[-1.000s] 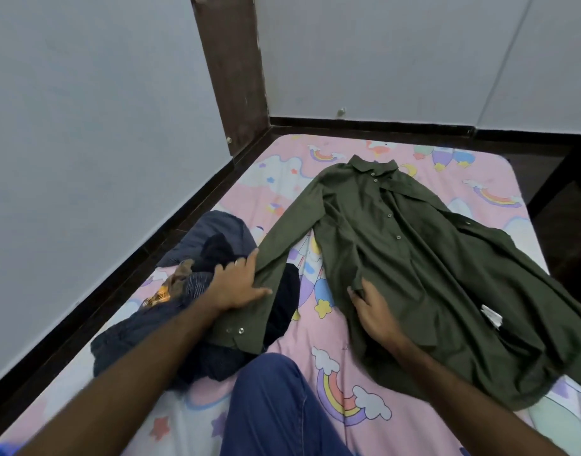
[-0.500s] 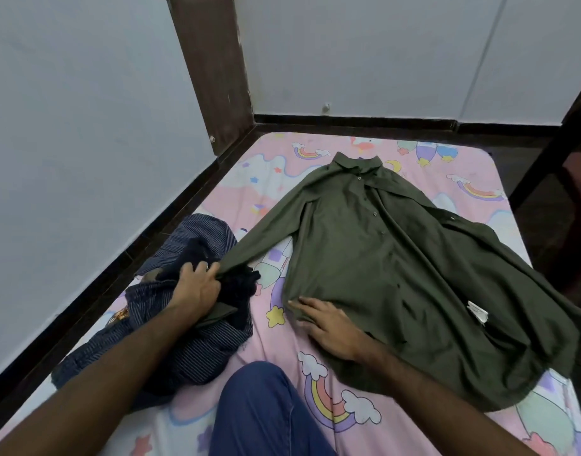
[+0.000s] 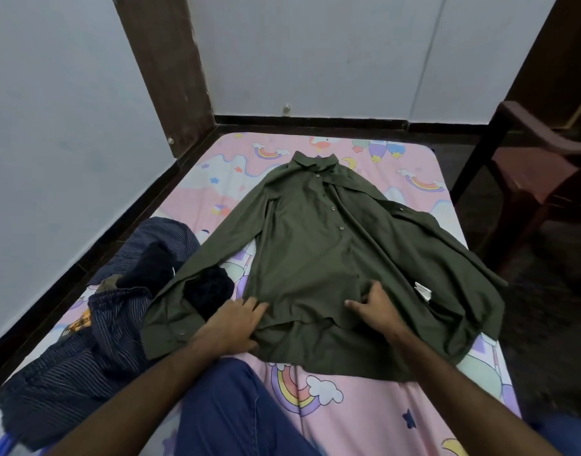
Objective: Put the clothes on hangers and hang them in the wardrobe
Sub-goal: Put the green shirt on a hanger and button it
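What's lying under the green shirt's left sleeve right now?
The green shirt has its sleeve draped over a pile of dark clothes, with a black garment showing beside it. The pink bedsheet lies beneath. Anything deeper in the pile is covered.

Shirt (image 3: 318, 258): plain olive green, small dark buttons down the front, one white tag near its right edge. Bedsheet (image 3: 374, 413): pink, printed with rainbows, white clouds, stars in yellow and blue. Clothes pile (image 3: 85, 350): navy with fine pale pinstripes; an orange patch shows. Trouser leg (image 3: 229, 413): solid blue. Walls (image 3: 52, 126): pale grey-blue. Chair (image 3: 539, 166): dark reddish brown.
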Motion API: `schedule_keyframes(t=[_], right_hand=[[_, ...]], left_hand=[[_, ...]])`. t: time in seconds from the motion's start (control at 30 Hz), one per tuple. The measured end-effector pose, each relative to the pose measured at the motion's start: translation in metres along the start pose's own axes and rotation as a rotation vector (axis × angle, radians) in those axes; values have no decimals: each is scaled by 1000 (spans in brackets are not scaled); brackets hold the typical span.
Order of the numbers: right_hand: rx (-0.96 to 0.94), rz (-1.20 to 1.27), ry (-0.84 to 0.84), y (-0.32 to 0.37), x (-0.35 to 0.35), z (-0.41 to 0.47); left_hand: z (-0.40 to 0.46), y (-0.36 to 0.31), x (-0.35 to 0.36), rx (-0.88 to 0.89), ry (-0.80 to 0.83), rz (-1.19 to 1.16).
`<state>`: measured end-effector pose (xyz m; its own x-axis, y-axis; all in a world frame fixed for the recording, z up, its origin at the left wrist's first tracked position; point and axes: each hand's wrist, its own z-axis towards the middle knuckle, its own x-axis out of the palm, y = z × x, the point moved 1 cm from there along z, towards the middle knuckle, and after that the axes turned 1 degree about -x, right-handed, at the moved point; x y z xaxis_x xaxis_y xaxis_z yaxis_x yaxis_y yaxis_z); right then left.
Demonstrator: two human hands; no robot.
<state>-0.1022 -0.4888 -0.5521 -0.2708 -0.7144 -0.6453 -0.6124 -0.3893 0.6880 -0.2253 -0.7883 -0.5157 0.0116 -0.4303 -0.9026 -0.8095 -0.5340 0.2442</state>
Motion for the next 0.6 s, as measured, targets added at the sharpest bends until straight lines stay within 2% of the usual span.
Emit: schedule_keyframes(t=[0.1, 0.23, 0.3, 0.37, 0.6], right_hand=[[-62, 238, 103, -4, 3, 1], [-59, 536, 158, 19, -8, -12], [-64, 532, 124, 27, -13, -14], [-95, 416, 125, 34, -11, -17], [11, 243, 396, 33, 35, -42]], left_hand=[[3, 5, 11, 50, -206, 64], [-1, 34, 20, 33, -281, 24], [-14, 42, 8, 0, -240, 2], [-27, 48, -1, -33, -191, -9], [-62, 52, 18, -70, -77, 84]])
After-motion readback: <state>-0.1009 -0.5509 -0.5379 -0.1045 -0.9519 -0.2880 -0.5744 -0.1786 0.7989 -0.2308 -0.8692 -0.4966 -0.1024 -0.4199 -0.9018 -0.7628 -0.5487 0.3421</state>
